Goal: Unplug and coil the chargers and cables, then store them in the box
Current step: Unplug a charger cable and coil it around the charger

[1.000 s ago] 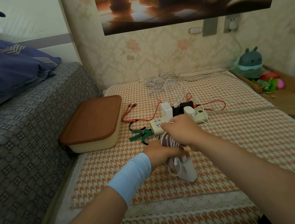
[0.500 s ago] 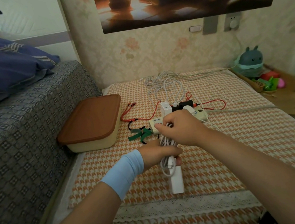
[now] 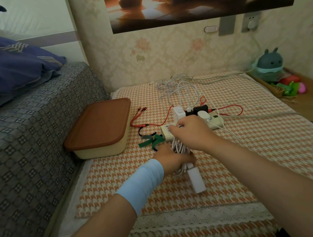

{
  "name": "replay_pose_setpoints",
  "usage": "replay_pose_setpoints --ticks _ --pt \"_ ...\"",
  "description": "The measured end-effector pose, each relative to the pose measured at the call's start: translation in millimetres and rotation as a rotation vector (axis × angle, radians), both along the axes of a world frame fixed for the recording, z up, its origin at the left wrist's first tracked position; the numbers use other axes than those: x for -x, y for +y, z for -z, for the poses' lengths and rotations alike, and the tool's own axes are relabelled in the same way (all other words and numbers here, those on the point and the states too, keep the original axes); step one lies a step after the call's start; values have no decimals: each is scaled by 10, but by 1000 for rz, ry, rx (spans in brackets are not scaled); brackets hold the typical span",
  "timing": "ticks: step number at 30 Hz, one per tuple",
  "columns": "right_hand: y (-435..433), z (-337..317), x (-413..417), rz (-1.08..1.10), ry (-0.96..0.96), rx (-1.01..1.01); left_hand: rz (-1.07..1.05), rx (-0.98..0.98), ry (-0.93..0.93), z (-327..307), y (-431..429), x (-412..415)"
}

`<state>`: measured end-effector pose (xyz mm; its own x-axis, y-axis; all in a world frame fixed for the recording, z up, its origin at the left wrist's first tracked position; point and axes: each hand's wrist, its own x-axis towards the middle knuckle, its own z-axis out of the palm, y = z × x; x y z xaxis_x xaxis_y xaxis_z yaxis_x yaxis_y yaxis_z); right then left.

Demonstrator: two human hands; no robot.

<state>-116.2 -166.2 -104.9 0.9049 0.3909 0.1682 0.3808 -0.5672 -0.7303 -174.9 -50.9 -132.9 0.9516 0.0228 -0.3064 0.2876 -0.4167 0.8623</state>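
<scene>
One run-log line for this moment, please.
step: coiling | left hand: grips white cable coil, white charger below | right hand: holds coil top | box: lid on | power strip: other chargers plugged in

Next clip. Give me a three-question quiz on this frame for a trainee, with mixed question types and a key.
1. True or false: the brown lid is off the box.
2. Both hands grip the white cable coil. What sits at its near end? A. a white charger brick B. a phone C. a pair of scissors
3. Which wears the light blue wrist sleeve, the left hand or the right hand?

Key: 1 false, the lid is on; 2 A; 3 the left hand.
</scene>
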Motion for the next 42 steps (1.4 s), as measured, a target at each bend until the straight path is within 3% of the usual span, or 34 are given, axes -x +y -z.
replay_pose_setpoints --ticks 5,12,16,22,24,26,30,32,37,42 --pt "-200 -148 -63 8 320 -172 -95 132 19 -71 223 -86" --pt "-386 229 -333 57 -16 274 -147 91 40 -57 659 -96" --pt "-207 426 -376 94 -121 498 -171 208 19 3 711 -84" --pt "-57 631 -421 -13 -213 725 -36 489 8 18 747 -51" --pt "-76 631 -429 -36 -163 619 -39 595 13 -18 754 -23" --pt "-106 559 -403 -24 -94 391 -52 645 -3 -64 767 -8" --pt "-113 234 -227 -54 -26 -100 -125 622 -37 -75 732 -17" --pt "-91 22 -74 -118 -35 -249 -209 606 -41 -72 686 -40" --pt "9 -242 268 -240 -4 -273 -168 166 -159 -79 447 -105" --pt "-4 -102 289 -90 43 -261 -78 -34 -211 -102 226 -154"
